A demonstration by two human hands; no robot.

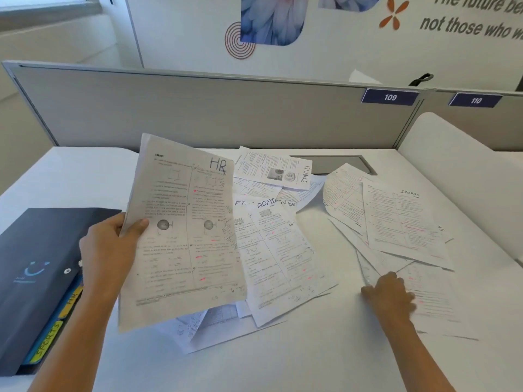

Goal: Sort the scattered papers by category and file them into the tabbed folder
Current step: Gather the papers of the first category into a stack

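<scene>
Dark tabbed folder (34, 278) waits closed beside the left hand (109, 247), which pinches an HR sheet (184, 230) upright for reading; the right hand (392, 297) presses flat, fingers spread, on counter (325, 349) papers beneath the SPORTS sheet (402, 222).

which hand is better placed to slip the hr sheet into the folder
Left. The left hand already grips the HR sheet beside the dark folder with its HR tab. The right hand rests on papers far from the folder.

White desk (325, 349), grey partition (198, 108) tagged 109 and 110, floral wall mural (273, 18), daylight
</scene>
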